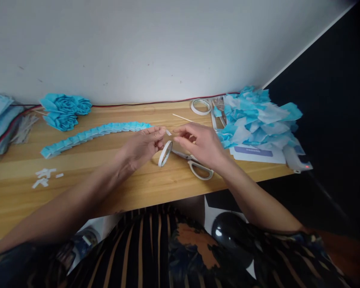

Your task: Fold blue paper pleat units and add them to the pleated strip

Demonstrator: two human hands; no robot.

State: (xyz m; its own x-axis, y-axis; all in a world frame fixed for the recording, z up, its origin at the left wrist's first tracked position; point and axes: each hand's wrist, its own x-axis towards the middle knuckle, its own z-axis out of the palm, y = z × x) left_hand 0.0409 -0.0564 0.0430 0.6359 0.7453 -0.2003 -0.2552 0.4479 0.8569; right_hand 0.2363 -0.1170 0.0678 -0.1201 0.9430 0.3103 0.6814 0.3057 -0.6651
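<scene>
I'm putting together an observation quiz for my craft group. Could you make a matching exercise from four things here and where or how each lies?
1. Scissors
2. Blue paper roses
3. Front tape roll
4. White scraps

A. Near the wall
B. Scattered in small pieces, front left
C. Tilted, by the left hand
D. Pale-handled, by the right hand

Pairs: 1-D; 2-A; 3-C; 4-B

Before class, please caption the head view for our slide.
Left hand holding a white tape roll, right hand close by, near scissors and a pleated blue strip.
</scene>
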